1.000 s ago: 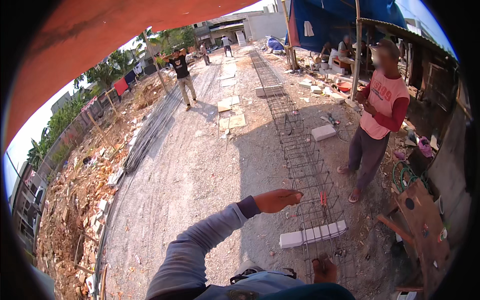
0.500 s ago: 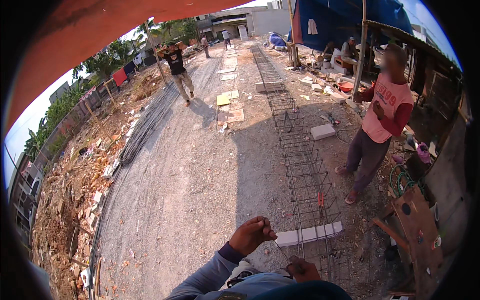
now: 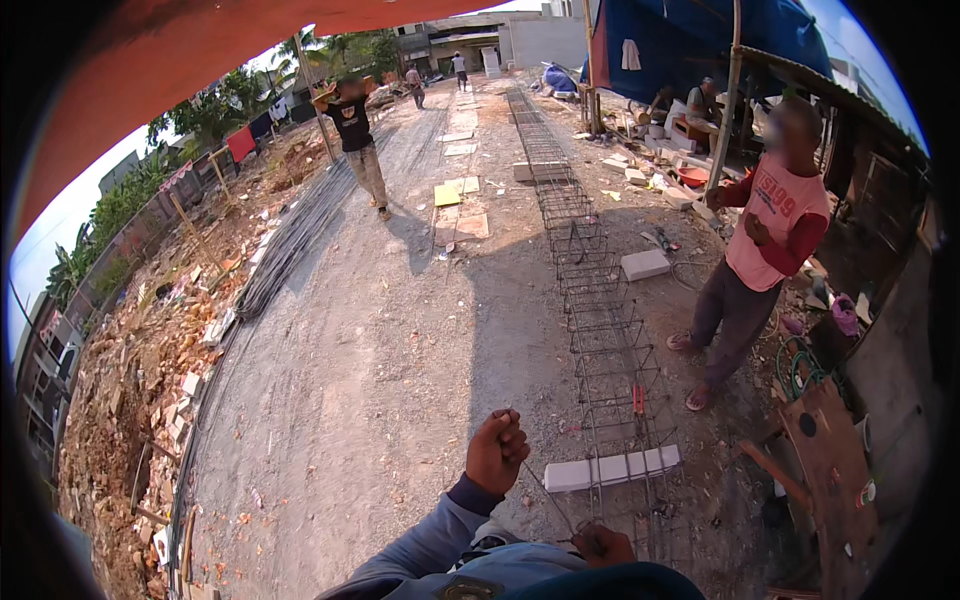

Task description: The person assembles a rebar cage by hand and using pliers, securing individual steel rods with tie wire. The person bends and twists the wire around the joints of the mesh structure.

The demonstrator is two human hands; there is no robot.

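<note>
My left hand [image 3: 498, 450] is raised in front of me, its fingers closed in a fist around a thin wire [image 3: 546, 497]. A short tip of the wire pokes up above the fist. Lower and to the right, my right hand [image 3: 603, 545] is closed on the other end of the same wire, which slants down between the hands. Just beyond lies a long steel rebar cage [image 3: 610, 350], resting on a pale block [image 3: 565, 476] close to my right hand. A red-handled tool [image 3: 638, 400] sits on the cage; its exact kind is too small to tell.
A person in a pink shirt [image 3: 786, 215] stands right of the cage. Another in black [image 3: 352, 125] walks on the gravel, arms raised. Bundled steel bars [image 3: 285, 255] run along the left. Another pale block [image 3: 645, 264] and a brown board [image 3: 825, 450] lie to the right.
My left hand has turned and closed into a fist, rising slightly, and the wire stretches between my hands. The person in black has stepped nearer; the right hand has barely moved.
</note>
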